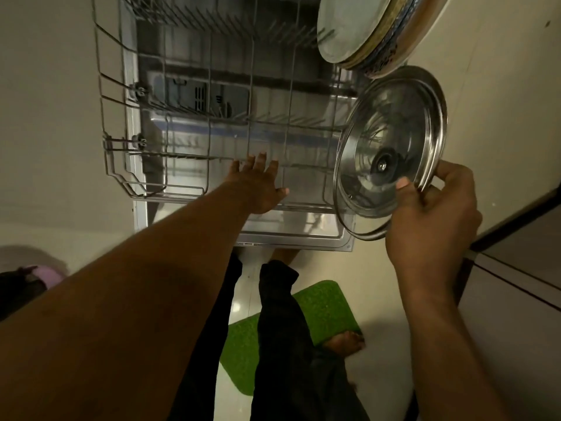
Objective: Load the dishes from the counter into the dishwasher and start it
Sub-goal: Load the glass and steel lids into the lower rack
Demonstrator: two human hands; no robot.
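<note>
The dishwasher's lower wire rack (127, 165) is pulled out over the open door (291, 235). My left hand (261, 183) reaches into the rack's front part with fingers spread and straight, holding nothing. My right hand (431, 220) grips a glass pot lid with a steel rim (391, 141) by its lower edge, thumb on the glass, holding it on edge at the rack's right side. A stack of plates (358, 28), a pale one in front of patterned ones, stands on edge at the rack's far right corner.
A green mat (321, 311) lies on the pale floor under my legs and bare foot (346, 341). Cabinet fronts (516, 299) run along the right. A pink and dark object (27, 281) sits at the left edge.
</note>
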